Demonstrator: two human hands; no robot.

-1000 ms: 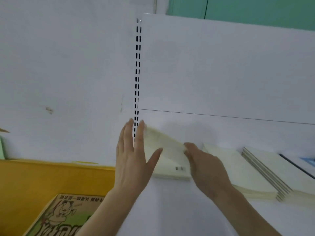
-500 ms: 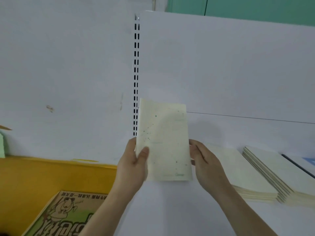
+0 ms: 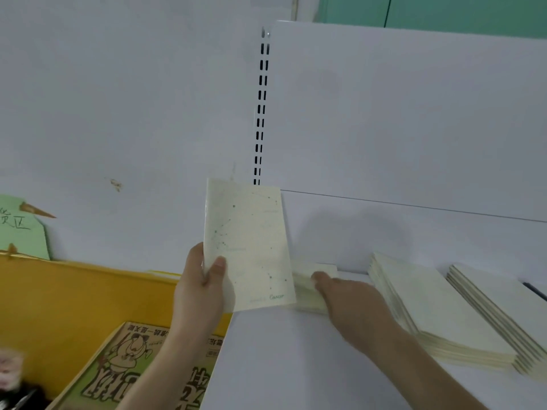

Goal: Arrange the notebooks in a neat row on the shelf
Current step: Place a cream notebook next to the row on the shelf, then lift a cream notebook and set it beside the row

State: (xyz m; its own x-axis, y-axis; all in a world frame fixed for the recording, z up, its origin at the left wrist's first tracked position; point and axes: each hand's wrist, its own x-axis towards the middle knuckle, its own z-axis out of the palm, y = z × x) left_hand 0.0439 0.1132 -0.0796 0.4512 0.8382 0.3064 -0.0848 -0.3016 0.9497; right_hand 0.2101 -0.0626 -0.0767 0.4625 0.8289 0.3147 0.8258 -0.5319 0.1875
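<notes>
**White shelf, one notebook lifted, three piles flat**

From the head camera I look at a white shelf (image 3: pixel 296 365) with a white back panel (image 3: pixel 399 113) and a slotted upright (image 3: pixel 260 113) running up at 12 o'clock. A yellow bin (image 3: pixel 74 297) sits at 8 o'clock, with a cartoon-printed book (image 3: pixel 133 365) lying in it, and a green paper sign (image 3: pixel 20 229) is taped to the wall at 9 o'clock.

My left hand (image 3: pixel 201 291) grips a pale cream notebook (image 3: pixel 251 244) at its lower left corner, thumb across the cover and fingers behind. The notebook stands upright in the air at the centre of the view, cover toward me, dotted with a constellation pattern and a small green word near the bottom.

My right hand (image 3: pixel 349 297) reaches in at 4 o'clock, palm down on a low pile of cream notebooks (image 3: pixel 307 291) lying flat just right of the held one. Its fingertips are hidden behind that pile's edge, so I cannot tell whether it is grasping or only resting.

At 3 o'clock a second stack (image 3: pixel 438 315) lies flat, and a third stack (image 3: pixel 509 315) overlaps beside it near the frame edge.
</notes>
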